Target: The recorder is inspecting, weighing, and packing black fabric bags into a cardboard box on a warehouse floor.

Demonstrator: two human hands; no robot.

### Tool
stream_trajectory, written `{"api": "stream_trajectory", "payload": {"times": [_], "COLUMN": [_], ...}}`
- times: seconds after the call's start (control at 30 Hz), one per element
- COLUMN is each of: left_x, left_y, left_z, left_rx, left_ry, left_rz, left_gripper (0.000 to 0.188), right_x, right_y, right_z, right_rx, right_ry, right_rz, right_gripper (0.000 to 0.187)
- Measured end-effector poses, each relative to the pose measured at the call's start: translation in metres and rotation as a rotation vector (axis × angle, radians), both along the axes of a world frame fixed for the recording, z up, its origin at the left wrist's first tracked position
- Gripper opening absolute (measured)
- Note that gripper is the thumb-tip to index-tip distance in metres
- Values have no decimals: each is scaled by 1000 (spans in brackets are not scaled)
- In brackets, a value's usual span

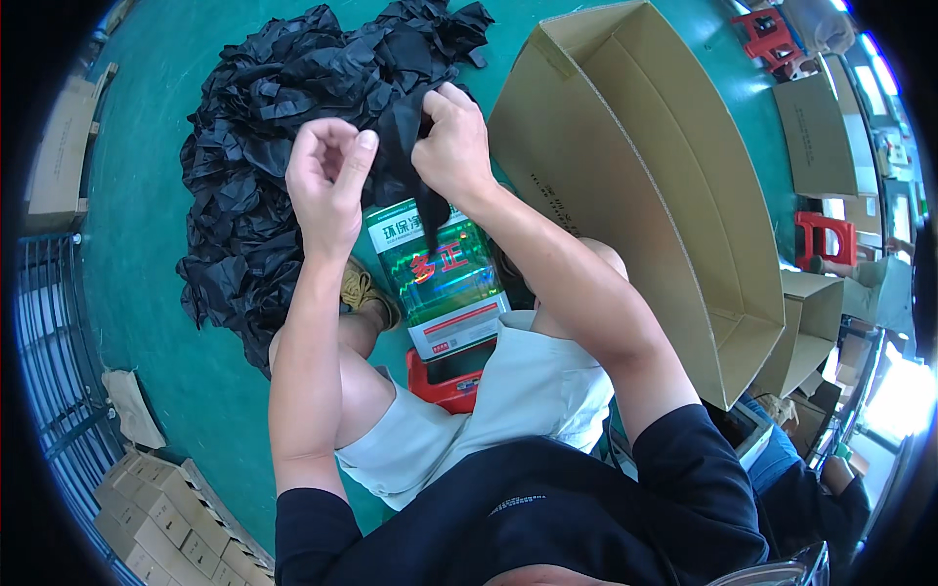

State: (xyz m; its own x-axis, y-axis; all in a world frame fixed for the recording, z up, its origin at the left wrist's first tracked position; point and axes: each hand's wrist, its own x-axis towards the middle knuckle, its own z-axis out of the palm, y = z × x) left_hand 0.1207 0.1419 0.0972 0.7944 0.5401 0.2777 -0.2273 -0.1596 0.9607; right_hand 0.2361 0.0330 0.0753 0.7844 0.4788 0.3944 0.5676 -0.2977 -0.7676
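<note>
My right hand is closed on a thin black fabric piece, which hangs down in a narrow strip. Just left of it, my left hand has curled fingers with the thumb drawn in toward the index finger. The fabric's edge passes by that thumb tip, but what is pinched there, if anything, is too small to name. Behind both hands lies a big crumpled heap of black fabric pieces. Below the hanging strip stands a green and white printed rectangular tin, between my legs.
A tall open cardboard box stands close on my right, with a smaller open box beyond. Part of a red stool shows between my thighs. Stacked cartons are at the lower left. Another person is at the lower right.
</note>
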Motion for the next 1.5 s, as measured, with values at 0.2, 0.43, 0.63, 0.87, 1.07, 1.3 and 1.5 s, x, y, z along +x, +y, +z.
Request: {"api": "stream_trajectory", "payload": {"times": [0.2, 0.43, 0.63, 0.87, 1.07, 1.3, 1.5], "left_x": [4, 8, 12, 7, 2, -3, -7], "left_y": [-11, -7, -4, 11, 8, 12, 10], "left_z": [-2, -10, -16, -11, -9, -3, 5], "left_rx": [351, -58, -61, -179, -487, -930, -1043], "left_ry": [209, 156, 134, 63, -31, -64, -123], "left_rz": [110, -5, 40, 102, 94, -15, -154], "left_gripper": [60, 41, 40, 31, 34, 40, 42], "right_x": [-6, -14, -20, -12, 8, 5, 8], "right_y": [1, 6, 6, 4, 0, 0, -1], "right_z": [0, 1, 5, 6, -5, -1, -2], "right_rx": [12, 33, -6, 83, 114, 76, 32], "right_ry": [-353, -522, -508, -348, -55, 144, -6], "right_rz": [-35, 63, 163, 273, 261, 154, 152], "right_gripper": [11, 15, 19, 43, 38, 54, 39]}}
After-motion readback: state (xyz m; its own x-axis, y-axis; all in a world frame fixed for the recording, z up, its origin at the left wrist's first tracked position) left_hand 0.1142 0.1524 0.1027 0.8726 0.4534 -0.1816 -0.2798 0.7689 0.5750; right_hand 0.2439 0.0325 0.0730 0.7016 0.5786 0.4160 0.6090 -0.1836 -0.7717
